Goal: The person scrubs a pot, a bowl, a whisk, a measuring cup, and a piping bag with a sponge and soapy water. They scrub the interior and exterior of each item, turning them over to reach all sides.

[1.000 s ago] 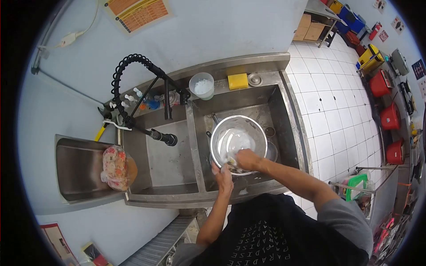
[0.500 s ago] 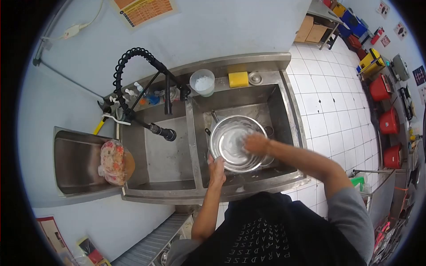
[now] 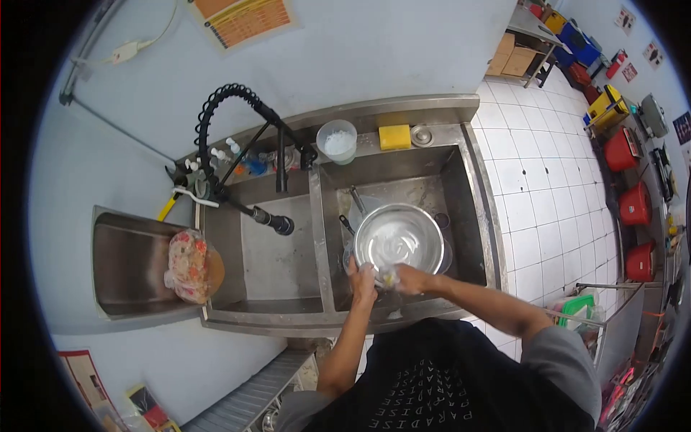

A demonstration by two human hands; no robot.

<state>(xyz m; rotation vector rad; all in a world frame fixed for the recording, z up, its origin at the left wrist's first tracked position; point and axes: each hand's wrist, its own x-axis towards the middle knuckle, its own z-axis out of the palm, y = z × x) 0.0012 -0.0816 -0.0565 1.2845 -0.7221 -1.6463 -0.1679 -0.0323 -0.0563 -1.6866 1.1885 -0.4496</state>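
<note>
A shiny metal bowl (image 3: 398,241) is tilted over the right basin of the sink (image 3: 471,216), with whitish suds smeared inside it. My left hand (image 3: 362,281) grips its near-left rim, thumb on top. Close beside it, my right hand (image 3: 412,279) is closed at the near outer side of the bowl. From its fingers pokes a small pale-yellow, foamy scrubber (image 3: 389,279), partly hidden and blurred. Beneath the bowl in the basin lie utensils, among them a metal handle (image 3: 358,200) and a black handle (image 3: 346,225).
A black spring-hose faucet (image 3: 273,222) hangs over the left basin. On the back ledge stand a tub of soapy water (image 3: 337,142), a yellow sponge (image 3: 394,137) and a drain strainer (image 3: 421,135). A plastic bag of food scraps (image 3: 189,266) lies at left.
My right hand has moved from inside the bowl to its near outer side, beside my left hand. The bowl is tipped more, and its inside shows fully.
</note>
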